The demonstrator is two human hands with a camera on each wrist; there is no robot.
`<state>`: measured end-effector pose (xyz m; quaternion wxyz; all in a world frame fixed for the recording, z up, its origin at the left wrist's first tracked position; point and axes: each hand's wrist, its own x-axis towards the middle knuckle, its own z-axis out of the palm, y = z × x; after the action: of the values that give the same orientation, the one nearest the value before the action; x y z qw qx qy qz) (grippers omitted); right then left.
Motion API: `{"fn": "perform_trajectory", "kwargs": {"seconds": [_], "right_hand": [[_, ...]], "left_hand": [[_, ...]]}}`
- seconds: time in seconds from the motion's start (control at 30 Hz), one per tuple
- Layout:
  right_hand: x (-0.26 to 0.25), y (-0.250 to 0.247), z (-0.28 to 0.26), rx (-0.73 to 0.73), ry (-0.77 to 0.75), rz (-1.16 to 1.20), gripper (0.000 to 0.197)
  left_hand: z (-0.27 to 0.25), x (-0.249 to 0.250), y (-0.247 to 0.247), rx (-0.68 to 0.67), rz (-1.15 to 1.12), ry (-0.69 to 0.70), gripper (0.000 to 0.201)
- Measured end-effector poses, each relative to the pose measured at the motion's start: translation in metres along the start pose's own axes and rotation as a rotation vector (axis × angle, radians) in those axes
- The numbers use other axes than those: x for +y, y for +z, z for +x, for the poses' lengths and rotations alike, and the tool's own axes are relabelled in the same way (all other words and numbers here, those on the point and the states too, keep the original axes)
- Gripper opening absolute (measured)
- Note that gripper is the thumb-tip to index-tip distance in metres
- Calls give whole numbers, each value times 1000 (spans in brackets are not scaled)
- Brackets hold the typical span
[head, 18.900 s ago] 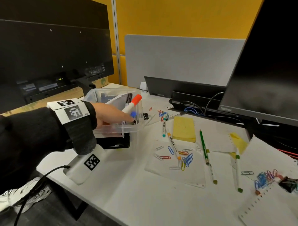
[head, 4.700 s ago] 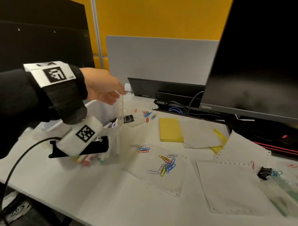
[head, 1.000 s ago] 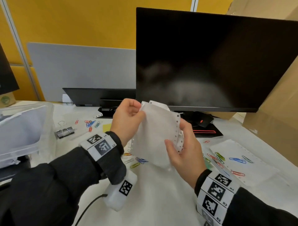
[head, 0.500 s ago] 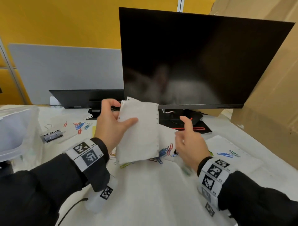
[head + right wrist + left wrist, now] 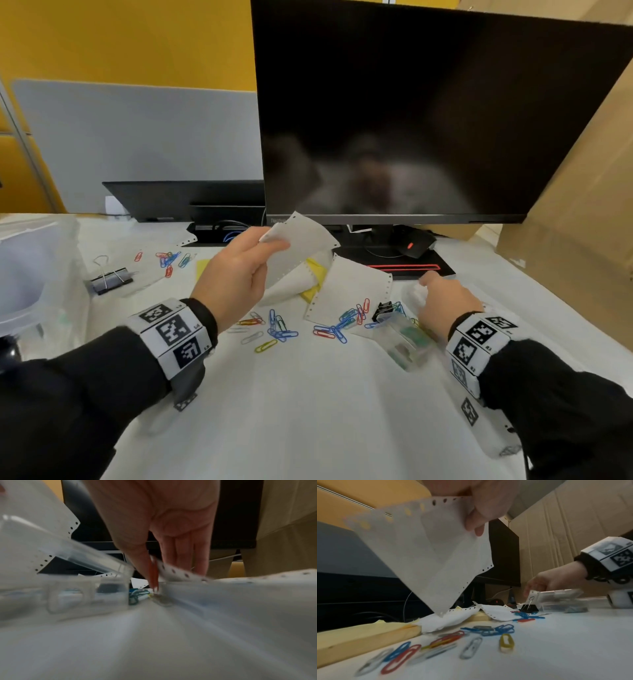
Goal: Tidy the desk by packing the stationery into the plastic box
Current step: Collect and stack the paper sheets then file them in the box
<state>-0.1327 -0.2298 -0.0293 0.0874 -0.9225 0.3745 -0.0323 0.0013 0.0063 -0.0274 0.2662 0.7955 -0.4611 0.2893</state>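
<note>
The left hand (image 5: 236, 274) pinched a perforated paper sheet (image 5: 301, 246) above scattered paper clips (image 5: 277, 329). The right hand (image 5: 445, 301), fingers extended, touched another perforated sheet's edge (image 5: 180, 572) beside a small clear case (image 5: 404, 342). The plastic box (image 5: 34, 274) sat far left.

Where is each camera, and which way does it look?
Head: looks down from the person's head at the desk; shows both forearms, left hand and right hand.
Left wrist: sits low over the paper clips, looking along the left hand pinching a paper sheet; the right hand shows too.
Right wrist: nearly on the desk, blurred, looking along the right hand.
Shared: the sheet shows in head and left wrist views.
</note>
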Motion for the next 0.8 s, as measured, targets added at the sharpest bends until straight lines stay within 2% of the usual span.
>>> {"fn": "perform_trajectory", "kwargs": {"seconds": [0.13,0.27,0.5,0.6,0.67,0.7,0.8], "right_hand": [[-3,-8,-5,144,-18,48,19],[-11,-13,-15,203,-81,-43,20],[-26,-15,-26,432,-323,92,29],[-45,-13,-36,594,-572,187,24],[-56,-8,-39,719,-746,306,29],[-62,-7,-41,715,-807,412,28],[-79,-9,-47,572,-887,782,30]], "left_hand": [[0,-2,5,-44,2,-14,35],[0,-4,6,-57,4,-47,36],[0,-4,3,-39,-27,-86,35],[0,-3,-2,-35,-89,-174,47],[0,-3,-6,-32,-112,-158,61],[0,-4,-8,-26,-129,-134,68],[-1,-4,-13,47,-209,-32,73]]}}
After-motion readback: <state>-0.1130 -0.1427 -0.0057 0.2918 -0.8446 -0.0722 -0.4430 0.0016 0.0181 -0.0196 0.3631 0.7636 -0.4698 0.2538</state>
